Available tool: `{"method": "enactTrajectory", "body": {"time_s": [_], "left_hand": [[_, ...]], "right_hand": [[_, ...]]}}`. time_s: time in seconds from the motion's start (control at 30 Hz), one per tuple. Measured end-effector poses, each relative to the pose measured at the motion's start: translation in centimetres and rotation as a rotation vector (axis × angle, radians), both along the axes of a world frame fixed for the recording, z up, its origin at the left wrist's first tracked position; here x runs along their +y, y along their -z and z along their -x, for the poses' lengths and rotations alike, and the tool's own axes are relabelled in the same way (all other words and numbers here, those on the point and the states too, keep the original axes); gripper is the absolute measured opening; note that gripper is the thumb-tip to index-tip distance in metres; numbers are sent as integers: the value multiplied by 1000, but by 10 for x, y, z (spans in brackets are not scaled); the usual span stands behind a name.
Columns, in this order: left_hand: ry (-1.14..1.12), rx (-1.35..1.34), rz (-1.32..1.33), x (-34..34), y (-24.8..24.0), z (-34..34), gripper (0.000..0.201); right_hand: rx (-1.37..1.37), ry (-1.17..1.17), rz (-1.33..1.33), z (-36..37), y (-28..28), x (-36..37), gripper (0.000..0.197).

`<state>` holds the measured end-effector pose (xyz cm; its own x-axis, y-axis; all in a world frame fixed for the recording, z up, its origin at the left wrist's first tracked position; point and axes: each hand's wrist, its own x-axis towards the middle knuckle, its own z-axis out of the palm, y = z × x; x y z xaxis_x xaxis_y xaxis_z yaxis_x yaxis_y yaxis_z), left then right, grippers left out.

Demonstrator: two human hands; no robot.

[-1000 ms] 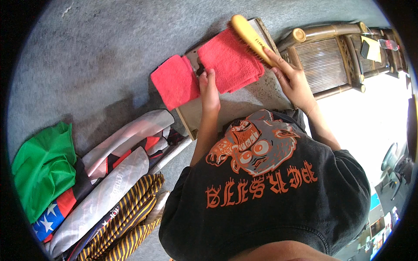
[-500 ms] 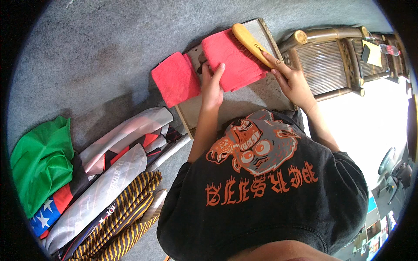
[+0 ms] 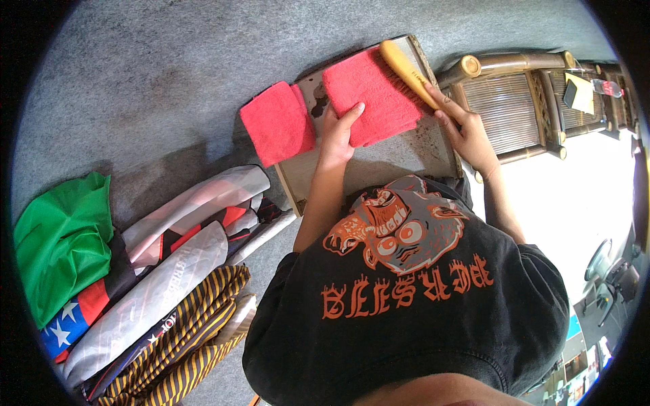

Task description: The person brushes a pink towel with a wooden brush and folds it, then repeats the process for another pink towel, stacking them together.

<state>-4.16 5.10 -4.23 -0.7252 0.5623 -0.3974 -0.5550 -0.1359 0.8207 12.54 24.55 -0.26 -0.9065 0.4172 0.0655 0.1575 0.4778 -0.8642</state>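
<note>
My left hand presses flat on the red cloth atop the board; my right hand grips the brush. Hard strokes could bunch the cloth or drag it off the board.

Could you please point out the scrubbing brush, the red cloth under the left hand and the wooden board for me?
scrubbing brush [image 3: 405, 66], head view, on its yellow handle.
red cloth [image 3: 379, 95], head view, on its middle, right of the left hand.
wooden board [image 3: 406, 159], head view, on a bare part near the person.
</note>
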Motion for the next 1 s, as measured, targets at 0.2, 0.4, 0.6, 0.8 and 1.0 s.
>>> {"method": "enactTrajectory", "body": {"time_s": [0.2,0.4,0.6,0.8,1.0], "left_hand": [[-5,-14,19,1,0,-1,43],[-67,41,40,4,3,-6,44],[-100,40,26,3,5,-8,48],[-118,149,106,2,0,-13,52],[-235,652,154,0,-19,-25,59]], "right_hand": [[-32,218,132,-1,-9,8,43],[99,-107,78,2,-17,-8,42],[-85,-315,10,-1,-14,-7,41],[-65,-38,-63,-7,-1,8,42],[166,256,133,-3,-5,4,47]]}}
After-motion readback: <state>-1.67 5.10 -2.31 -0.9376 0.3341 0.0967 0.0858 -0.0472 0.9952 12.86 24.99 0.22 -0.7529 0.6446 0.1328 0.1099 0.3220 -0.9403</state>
